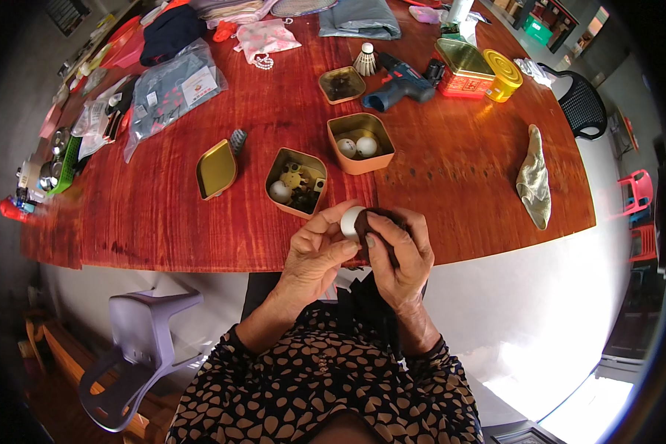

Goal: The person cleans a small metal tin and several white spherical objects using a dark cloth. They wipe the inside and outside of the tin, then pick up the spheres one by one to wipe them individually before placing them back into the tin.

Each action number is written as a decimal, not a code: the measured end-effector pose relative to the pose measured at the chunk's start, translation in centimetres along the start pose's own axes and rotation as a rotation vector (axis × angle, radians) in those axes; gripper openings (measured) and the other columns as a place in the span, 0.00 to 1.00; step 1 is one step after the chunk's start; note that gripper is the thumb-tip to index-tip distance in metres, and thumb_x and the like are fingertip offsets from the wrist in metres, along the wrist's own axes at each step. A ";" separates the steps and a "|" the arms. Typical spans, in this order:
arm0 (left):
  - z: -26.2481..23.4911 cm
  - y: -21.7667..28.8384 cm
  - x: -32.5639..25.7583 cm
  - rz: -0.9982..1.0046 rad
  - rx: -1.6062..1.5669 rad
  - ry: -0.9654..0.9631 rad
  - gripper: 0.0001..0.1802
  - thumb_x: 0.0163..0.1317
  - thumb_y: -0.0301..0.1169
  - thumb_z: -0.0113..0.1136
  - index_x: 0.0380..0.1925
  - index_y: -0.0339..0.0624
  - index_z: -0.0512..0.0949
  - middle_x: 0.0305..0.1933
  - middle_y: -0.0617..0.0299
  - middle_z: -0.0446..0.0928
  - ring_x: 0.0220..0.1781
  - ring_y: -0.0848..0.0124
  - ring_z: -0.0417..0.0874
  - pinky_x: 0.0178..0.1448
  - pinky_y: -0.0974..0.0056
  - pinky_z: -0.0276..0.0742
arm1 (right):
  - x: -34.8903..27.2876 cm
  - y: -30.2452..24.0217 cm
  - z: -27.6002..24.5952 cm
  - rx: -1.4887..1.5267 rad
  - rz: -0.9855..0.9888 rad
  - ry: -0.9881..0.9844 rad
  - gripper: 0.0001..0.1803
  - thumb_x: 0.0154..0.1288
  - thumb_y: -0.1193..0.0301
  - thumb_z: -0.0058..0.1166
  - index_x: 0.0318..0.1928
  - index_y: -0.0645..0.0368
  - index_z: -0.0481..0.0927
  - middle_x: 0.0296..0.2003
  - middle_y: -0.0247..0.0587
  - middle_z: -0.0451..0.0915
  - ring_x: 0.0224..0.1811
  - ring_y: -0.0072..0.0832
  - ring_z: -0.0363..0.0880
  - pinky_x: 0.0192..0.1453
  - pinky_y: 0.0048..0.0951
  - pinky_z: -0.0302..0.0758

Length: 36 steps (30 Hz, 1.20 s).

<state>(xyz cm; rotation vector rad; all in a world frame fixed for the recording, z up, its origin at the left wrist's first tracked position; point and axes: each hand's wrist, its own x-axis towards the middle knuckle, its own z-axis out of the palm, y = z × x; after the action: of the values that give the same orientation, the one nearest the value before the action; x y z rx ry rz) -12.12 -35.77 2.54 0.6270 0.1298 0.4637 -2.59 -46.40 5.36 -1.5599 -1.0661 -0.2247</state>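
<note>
Near the front edge of the table, my left hand (314, 255) pinches a white table tennis ball (350, 223) between thumb and fingers. My right hand (405, 255) is closed on a dark brown cloth (364, 225), which presses against the ball's right side. Just beyond my hands stands an open tin (292, 210) holding a white ball and some small yellowish and dark pieces. To its right, a second open tin (368, 164) contains two white balls (365, 146). An upturned gold-coloured lid (217, 170) lies to the left.
Farther back are a shallow dark-bottomed lid (342, 86), a shuttlecock (365, 61), a cordless drill (399, 87), a red tin (462, 70) and a yellow can (502, 75). A pale cloth (534, 181) lies at right, plastic-bagged clothing (176, 92) at left. A purple chair (137, 348) stands below.
</note>
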 end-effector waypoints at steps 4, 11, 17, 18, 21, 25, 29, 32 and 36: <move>-0.4 0.3 -0.1 0.070 0.125 -0.054 0.27 0.54 0.14 0.62 0.56 0.36 0.72 0.51 0.57 0.78 0.52 0.70 0.79 0.58 0.65 0.79 | 0.6 -0.8 -0.5 0.074 0.112 -0.031 0.12 0.54 0.82 0.59 0.40 0.61 0.81 0.38 0.44 0.76 0.38 0.34 0.78 0.40 0.27 0.76; 0.4 0.5 -0.1 0.091 0.330 -0.047 0.26 0.59 0.18 0.60 0.59 0.36 0.70 0.55 0.56 0.76 0.54 0.71 0.78 0.58 0.67 0.78 | 1.3 0.7 -1.2 0.223 0.240 -0.081 0.11 0.57 0.81 0.56 0.42 0.63 0.80 0.38 0.44 0.77 0.39 0.33 0.78 0.43 0.26 0.75; -0.2 0.6 0.0 -0.094 -0.107 0.063 0.22 0.69 0.30 0.50 0.61 0.34 0.66 0.54 0.54 0.76 0.53 0.67 0.79 0.57 0.66 0.80 | 0.5 -1.0 -1.1 0.017 -0.192 -0.214 0.18 0.47 0.84 0.62 0.41 0.61 0.82 0.39 0.43 0.75 0.36 0.36 0.78 0.38 0.30 0.76; -0.1 0.6 0.2 -0.113 -0.165 0.072 0.23 0.70 0.31 0.49 0.62 0.35 0.64 0.53 0.53 0.76 0.52 0.67 0.80 0.54 0.67 0.81 | 0.4 -1.2 -1.3 0.023 -0.251 -0.261 0.16 0.46 0.84 0.61 0.40 0.62 0.82 0.40 0.43 0.75 0.36 0.35 0.78 0.38 0.30 0.76; 1.3 0.9 0.3 -0.001 -0.208 0.124 0.24 0.71 0.33 0.47 0.64 0.36 0.62 0.52 0.53 0.76 0.49 0.67 0.81 0.47 0.68 0.81 | 0.5 -0.8 -1.9 -0.038 -0.113 -0.152 0.16 0.50 0.84 0.60 0.42 0.63 0.81 0.40 0.45 0.75 0.38 0.35 0.78 0.41 0.31 0.77; 0.0 0.8 0.2 -0.112 -0.171 0.024 0.25 0.70 0.32 0.49 0.64 0.36 0.61 0.52 0.55 0.75 0.47 0.68 0.80 0.51 0.68 0.80 | 2.2 -0.3 -1.3 0.009 0.106 0.011 0.16 0.55 0.83 0.58 0.46 0.63 0.80 0.43 0.46 0.74 0.42 0.36 0.78 0.43 0.29 0.77; 0.3 0.3 0.3 -0.066 -0.107 0.013 0.23 0.65 0.21 0.54 0.61 0.35 0.67 0.52 0.58 0.77 0.49 0.75 0.81 0.53 0.72 0.82 | 1.3 0.3 -0.1 0.009 -0.009 -0.085 0.19 0.53 0.82 0.61 0.48 0.61 0.81 0.42 0.44 0.73 0.40 0.35 0.76 0.42 0.30 0.76; -0.2 0.6 0.1 -0.099 -0.165 0.007 0.22 0.66 0.23 0.53 0.60 0.35 0.67 0.51 0.58 0.78 0.47 0.75 0.82 0.52 0.72 0.82 | 0.2 0.5 0.3 0.015 -0.120 -0.048 0.21 0.48 0.84 0.63 0.47 0.60 0.83 0.42 0.41 0.73 0.37 0.33 0.73 0.38 0.28 0.75; 0.2 0.4 -0.2 -0.112 -0.136 0.149 0.21 0.67 0.27 0.53 0.60 0.37 0.68 0.51 0.58 0.78 0.46 0.74 0.82 0.50 0.71 0.82 | -1.4 1.0 0.6 -0.180 -0.324 -0.081 0.24 0.42 0.82 0.65 0.45 0.56 0.85 0.44 0.32 0.73 0.38 0.32 0.72 0.37 0.28 0.75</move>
<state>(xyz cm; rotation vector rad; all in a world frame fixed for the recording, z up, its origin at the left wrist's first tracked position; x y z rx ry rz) -12.43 -35.72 2.94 0.4489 0.2715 0.4067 -2.86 -46.53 3.54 -1.5588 -1.3937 -0.4935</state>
